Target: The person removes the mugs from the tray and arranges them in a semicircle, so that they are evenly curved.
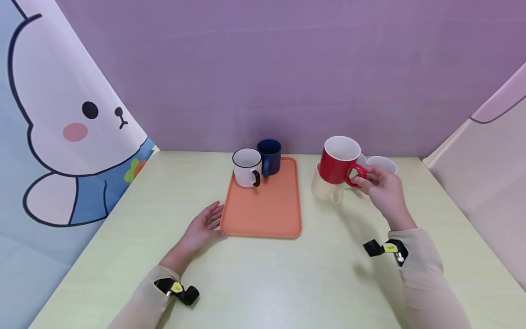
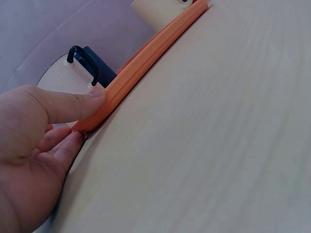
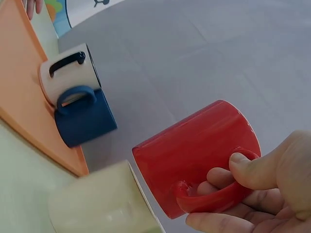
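Observation:
My right hand [image 1: 384, 189] grips the handle of a red mug [image 1: 334, 167], white inside, held upright in the air above and partly in front of a cream mug [image 1: 322, 188]. In the right wrist view, thumb and fingers close round the handle of the red mug [image 3: 194, 155]. At the near left corner of the orange tray [image 1: 263, 208], my left hand [image 1: 204, 226] touches the rim; in the left wrist view its thumb lies on the tray edge [image 2: 141, 63]. A white mug with a black handle [image 1: 246, 169] and a dark blue mug [image 1: 271, 157] stand at the tray's back.
White-rimmed cups [image 1: 382, 163] stand behind my right hand, partly hidden by it and the red mug. A purple cloth [image 1: 267, 77] hangs along the table's back edge. A panel with a cartoon animal [image 1: 53, 114] borders the left side.

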`<state>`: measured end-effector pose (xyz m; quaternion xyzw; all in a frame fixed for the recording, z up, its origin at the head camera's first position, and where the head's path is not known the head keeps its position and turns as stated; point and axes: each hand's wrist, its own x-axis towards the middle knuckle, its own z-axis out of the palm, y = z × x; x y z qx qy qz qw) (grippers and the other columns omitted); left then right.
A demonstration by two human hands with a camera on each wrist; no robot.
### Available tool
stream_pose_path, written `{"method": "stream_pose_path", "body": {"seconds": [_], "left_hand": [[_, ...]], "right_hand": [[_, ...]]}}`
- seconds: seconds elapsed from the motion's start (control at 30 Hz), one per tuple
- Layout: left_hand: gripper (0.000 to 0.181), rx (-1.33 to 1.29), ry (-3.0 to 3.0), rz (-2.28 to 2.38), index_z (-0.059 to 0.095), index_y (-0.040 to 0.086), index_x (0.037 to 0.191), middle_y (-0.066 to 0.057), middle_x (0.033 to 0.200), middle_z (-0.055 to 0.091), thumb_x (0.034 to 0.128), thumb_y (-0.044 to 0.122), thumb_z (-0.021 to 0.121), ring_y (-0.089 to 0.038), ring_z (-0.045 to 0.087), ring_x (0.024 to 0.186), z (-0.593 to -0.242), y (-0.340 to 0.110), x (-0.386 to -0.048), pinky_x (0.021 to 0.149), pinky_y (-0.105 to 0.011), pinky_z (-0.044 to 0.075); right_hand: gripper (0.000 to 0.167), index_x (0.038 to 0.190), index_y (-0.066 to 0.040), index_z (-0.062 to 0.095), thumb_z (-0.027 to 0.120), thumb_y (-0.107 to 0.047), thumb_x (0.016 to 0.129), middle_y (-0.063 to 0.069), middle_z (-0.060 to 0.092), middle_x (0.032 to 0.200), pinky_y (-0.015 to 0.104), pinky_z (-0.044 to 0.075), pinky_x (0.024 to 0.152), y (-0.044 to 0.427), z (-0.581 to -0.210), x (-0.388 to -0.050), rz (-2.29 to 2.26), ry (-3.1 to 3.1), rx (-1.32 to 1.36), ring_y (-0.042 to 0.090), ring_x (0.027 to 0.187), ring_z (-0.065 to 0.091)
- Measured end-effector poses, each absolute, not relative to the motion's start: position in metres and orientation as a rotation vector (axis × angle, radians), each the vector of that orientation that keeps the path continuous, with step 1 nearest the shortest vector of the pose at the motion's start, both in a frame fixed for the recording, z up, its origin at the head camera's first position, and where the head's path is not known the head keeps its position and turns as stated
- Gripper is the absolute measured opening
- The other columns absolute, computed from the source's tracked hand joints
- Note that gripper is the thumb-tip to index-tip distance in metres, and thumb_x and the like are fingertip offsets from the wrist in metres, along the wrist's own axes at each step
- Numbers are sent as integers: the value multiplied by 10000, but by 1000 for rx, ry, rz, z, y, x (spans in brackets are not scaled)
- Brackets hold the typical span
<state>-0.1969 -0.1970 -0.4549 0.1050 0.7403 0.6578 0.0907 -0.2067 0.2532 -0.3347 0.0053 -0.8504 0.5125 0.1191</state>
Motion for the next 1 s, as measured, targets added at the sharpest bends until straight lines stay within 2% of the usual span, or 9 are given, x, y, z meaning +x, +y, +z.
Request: {"method": "stream_pose_path", "body": {"seconds": [0.2, 0.33, 0.43, 0.53, 0.77, 1.0], "left_hand": [[909, 320, 2200, 1954, 144, -106, 1533, -323, 1547, 271, 795, -211, 663, -467, 319, 1404, -454, -197, -196, 1114, -422, 385], [905, 320, 2195, 1959, 145, -110, 1531, -323, 1548, 268, 792, -218, 656, -463, 314, 1407, -454, -197, -195, 1115, -419, 383], [903, 323, 2188, 1964, 144, -114, 1529, -326, 1548, 264, 792, -220, 654, -468, 307, 1409, -454, -197, -195, 1117, -423, 379], [906, 321, 2188, 1962, 140, -113, 1530, -328, 1547, 264, 794, -216, 658, -469, 308, 1408, -454, -197, -194, 1116, -423, 381], [903, 327, 2184, 1963, 141, -112, 1531, -330, 1546, 265, 797, -210, 658, -470, 307, 1408, -454, -198, -194, 1120, -433, 374], [905, 321, 2186, 1960, 149, -102, 1535, -319, 1549, 272, 795, -209, 659, -459, 315, 1409, -454, -198, -195, 1112, -426, 387]], "right_hand": [[386, 1214, 77, 581, 688, -182, 950, -122, 707, 927, 145, 572, 676, 272, -336, -204, 1529, -2429, -58, -44, 780, 652], [242, 1133, -44, 620, 684, -191, 952, -220, 652, 874, 133, 567, 687, 285, -336, -201, 1533, -2396, -126, -46, 781, 651], [121, 1067, -182, 615, 671, -188, 959, -226, 637, 874, 114, 557, 703, 295, -335, -200, 1555, -2373, -157, -42, 787, 644], [119, 1041, -211, 613, 660, -139, 960, -206, 657, 870, 108, 555, 701, 303, -334, -199, 1623, -2317, -157, -34, 774, 660], [144, 991, -140, 623, 661, -16, 930, -130, 688, 822, 128, 566, 647, 321, -332, -194, 1897, -2067, -186, -7, 705, 687], [177, 941, -148, 652, 656, 27, 915, -123, 701, 800, 133, 566, 625, 338, -334, -187, 1974, -1947, -235, 0, 688, 691]]}}
